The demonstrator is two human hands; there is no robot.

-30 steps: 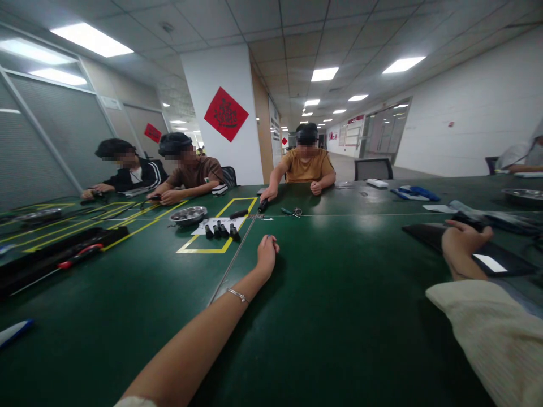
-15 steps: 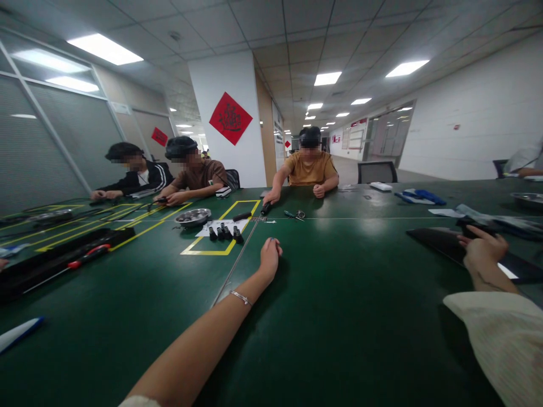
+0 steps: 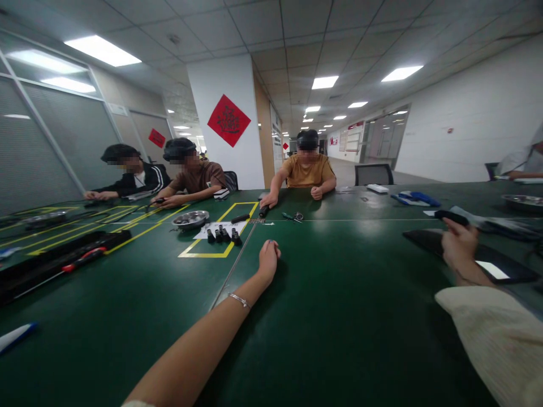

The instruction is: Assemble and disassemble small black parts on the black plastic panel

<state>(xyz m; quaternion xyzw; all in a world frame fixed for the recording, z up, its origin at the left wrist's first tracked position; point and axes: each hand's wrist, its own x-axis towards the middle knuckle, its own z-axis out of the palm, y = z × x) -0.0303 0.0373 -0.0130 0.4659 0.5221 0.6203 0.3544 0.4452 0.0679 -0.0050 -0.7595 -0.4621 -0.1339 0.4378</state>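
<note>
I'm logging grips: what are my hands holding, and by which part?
Your right hand holds a black object by its near side; your left hand is curled, nothing visible in it.

Over at the person's two o'clock I can see a small black thing (image 3: 452,217), round-ended, nearly level, gripped by the right fingers (image 3: 455,229), its finer details too small to tell.

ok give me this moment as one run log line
left hand: curled, green table beneath | right hand: holds black object | on table: flat black item, metal bowl
</note>
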